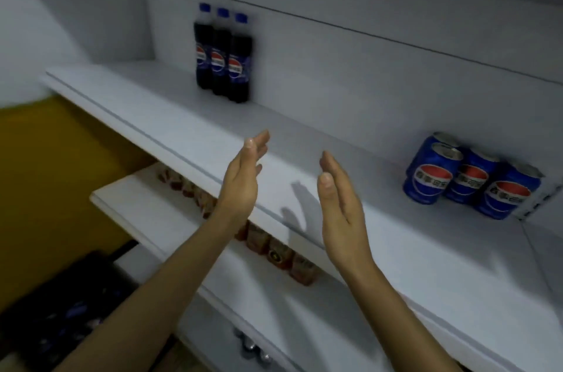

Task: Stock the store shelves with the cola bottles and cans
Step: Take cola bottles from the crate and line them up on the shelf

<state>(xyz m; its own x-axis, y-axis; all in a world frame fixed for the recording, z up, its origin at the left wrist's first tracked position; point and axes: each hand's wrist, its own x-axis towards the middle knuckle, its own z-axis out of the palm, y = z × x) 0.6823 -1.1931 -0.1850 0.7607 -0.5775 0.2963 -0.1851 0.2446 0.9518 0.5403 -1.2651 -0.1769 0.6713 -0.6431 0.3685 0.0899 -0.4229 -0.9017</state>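
Three dark cola bottles (224,54) with blue caps stand in a row at the back left of a white shelf (170,115). Several blue cola cans (469,176) stand together at the shelf's right end. My left hand (243,176) and my right hand (341,204) hover over the shelf's front edge between the bottles and the cans. Both have straight fingers, palms facing each other, and hold nothing.
A lower white shelf (146,207) carries a row of small brownish packs (274,249). A dark crate (70,310) with blurred dark items sits at the bottom left on the floor. Silver can tops (253,347) show on the lowest level.
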